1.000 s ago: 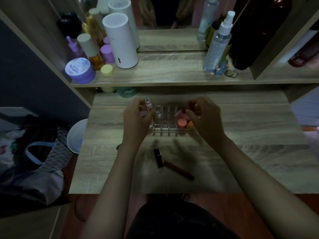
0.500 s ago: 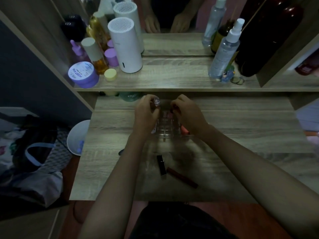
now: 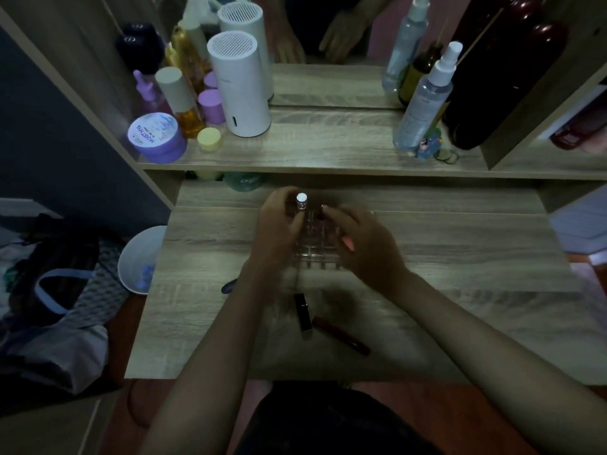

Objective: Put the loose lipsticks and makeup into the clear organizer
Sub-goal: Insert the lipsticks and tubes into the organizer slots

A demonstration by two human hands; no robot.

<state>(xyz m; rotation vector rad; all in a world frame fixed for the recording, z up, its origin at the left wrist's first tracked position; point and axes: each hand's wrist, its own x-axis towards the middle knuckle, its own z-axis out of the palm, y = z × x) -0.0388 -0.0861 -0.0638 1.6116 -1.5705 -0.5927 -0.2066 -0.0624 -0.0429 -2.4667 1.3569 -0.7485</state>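
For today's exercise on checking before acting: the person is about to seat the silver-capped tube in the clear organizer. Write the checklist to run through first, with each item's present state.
1. Silver-capped tube held upright in the left hand: ok.
2. Tube over the clear organizer, at its far left part: ok.
3. Slot beneath the tube free: cannot tell, the hands hide it.
4. Right hand rests over the organizer, perhaps steadying it; whether it grips the organizer or an item: cannot tell.
5. All loose items put away: not ok; a black lipstick and a dark red tube lie on the desk, nearer the person.
6. Lighting good enough to see the slots: not ok, the scene is dim.
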